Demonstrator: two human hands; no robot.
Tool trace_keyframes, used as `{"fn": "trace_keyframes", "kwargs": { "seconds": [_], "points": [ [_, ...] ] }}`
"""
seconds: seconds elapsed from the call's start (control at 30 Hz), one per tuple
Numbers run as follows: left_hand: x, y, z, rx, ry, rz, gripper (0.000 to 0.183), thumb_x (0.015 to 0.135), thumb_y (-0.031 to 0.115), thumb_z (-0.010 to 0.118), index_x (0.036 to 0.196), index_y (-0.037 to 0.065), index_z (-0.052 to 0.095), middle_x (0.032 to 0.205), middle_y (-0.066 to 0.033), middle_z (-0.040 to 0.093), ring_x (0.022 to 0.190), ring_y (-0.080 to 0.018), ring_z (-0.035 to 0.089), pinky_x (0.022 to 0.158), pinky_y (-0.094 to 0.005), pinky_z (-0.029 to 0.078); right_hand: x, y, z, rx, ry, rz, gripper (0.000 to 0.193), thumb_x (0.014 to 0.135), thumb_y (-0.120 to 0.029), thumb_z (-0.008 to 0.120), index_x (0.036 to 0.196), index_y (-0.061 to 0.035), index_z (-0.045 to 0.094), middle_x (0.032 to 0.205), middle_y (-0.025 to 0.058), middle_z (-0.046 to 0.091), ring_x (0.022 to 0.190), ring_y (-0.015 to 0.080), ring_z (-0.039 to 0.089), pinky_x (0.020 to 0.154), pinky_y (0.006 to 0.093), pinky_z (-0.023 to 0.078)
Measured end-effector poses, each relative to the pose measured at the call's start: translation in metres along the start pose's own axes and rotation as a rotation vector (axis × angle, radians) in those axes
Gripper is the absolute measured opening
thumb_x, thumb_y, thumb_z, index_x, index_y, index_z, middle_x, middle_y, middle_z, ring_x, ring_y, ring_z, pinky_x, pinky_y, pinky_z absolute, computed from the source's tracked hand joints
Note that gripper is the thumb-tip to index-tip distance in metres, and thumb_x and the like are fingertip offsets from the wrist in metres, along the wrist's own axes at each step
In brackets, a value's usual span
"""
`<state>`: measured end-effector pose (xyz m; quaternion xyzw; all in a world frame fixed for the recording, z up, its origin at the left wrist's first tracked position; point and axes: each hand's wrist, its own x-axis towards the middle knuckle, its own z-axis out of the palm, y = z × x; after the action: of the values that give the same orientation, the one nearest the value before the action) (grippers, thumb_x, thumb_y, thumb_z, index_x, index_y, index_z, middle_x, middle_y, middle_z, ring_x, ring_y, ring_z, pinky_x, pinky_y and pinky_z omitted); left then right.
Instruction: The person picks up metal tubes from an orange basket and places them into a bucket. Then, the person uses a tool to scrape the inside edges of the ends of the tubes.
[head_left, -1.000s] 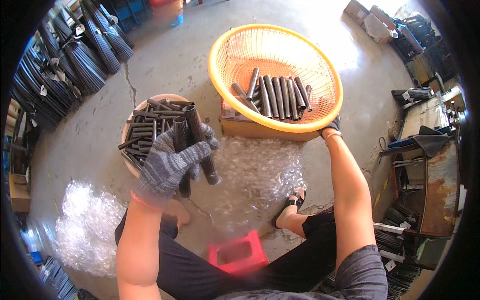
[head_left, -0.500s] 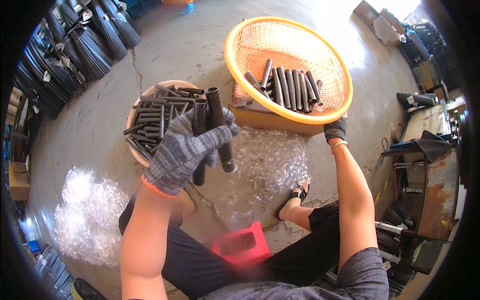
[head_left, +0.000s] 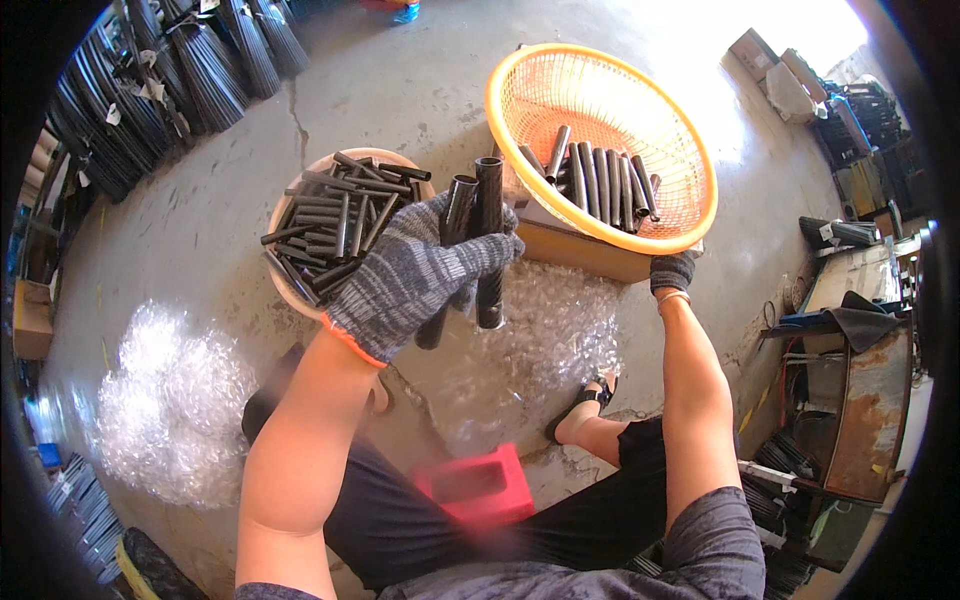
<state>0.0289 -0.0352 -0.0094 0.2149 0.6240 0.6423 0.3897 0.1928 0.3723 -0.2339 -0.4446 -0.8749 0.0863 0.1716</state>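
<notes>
While the grey-gloved left hand (head_left: pixel 400 272) grips two hollow black tubes (head_left: pixel 489 200), dark-gloved right hand (head_left: pixel 672 270) is under round orange plastic basket's (head_left: pixel 600 100) rim, its closure impossible to tell.

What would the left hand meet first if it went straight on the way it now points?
Likely the near-left rim of the orange plastic basket, or the cardboard box beneath it; depth is unclear. The left hand grips two black tubes, which may touch first.

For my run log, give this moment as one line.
left hand: gripping two black tubes | right hand: at rim of orange basket | basket: tilted, tube row inside | pale tub: heaped tubes
</notes>
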Motion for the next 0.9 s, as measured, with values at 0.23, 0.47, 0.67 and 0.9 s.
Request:
{"fn": "trace_keyframes", "kwargs": {
  "seconds": [0.23, 0.47, 0.67, 0.9],
  "points": [
    [0.007, -0.001, 0.002, -0.001, -0.015, 0.001, 0.026, 0.082, 0.012, 0.067, 0.106, 0.003, 0.060, 0.089, -0.0065, 0.068, 0.055, -0.0064, 0.054, 0.046, -0.0195, 0.044, 0.006, 0.019, 0.001, -0.176, -0.062, 0.009, 0.036, 0.082, -0.031, 0.061, 0.109, -0.0071, 0.061, 0.095, 0.0156, 0.067, 0.089, 0.0332, 0.063, 0.082, 0.0403, 0.048],
    [0.005, -0.001, 0.001, 0.031, -0.019, 0.005, 0.026, 0.083, 0.014, 0.066, 0.106, 0.002, 0.060, 0.091, -0.0071, 0.068, 0.056, -0.0064, 0.054, 0.045, -0.0199, 0.044, -0.054, -0.019, -0.017, 0.690, -0.469, 0.523, 0.024, 0.080, -0.015, 0.065, 0.100, -0.0023, 0.061, 0.078, 0.0068, 0.064, 0.064, 0.0192, 0.059, 0.059, 0.0333, 0.050],
    [0.008, -0.006, 0.002, 0.080, -0.022, 0.047, 0.023, 0.083, 0.016, 0.067, 0.101, 0.002, 0.062, 0.085, -0.0050, 0.068, 0.054, -0.0053, 0.050, 0.049, -0.0192, 0.040, -0.097, -0.080, -0.073, 1.401, -0.743, 0.521, 0.032, 0.075, -0.004, 0.064, 0.106, -0.0057, 0.056, 0.069, 0.0046, 0.054, 0.059, 0.0179, 0.055, 0.057, 0.0341, 0.050],
    [0.022, -0.019, 0.003, -0.009, 0.006, 0.012, 0.021, 0.085, 0.014, 0.065, 0.103, 0.003, 0.061, 0.083, -0.0061, 0.067, 0.052, -0.0065, 0.052, 0.046, -0.0191, 0.042, -0.127, -0.151, -0.148, 1.486, -0.980, 0.265, 0.046, 0.077, -0.003, 0.062, 0.121, -0.0033, 0.049, 0.082, 0.0053, 0.054, 0.066, 0.0169, 0.054, 0.063, 0.0311, 0.046]
  ]
}}
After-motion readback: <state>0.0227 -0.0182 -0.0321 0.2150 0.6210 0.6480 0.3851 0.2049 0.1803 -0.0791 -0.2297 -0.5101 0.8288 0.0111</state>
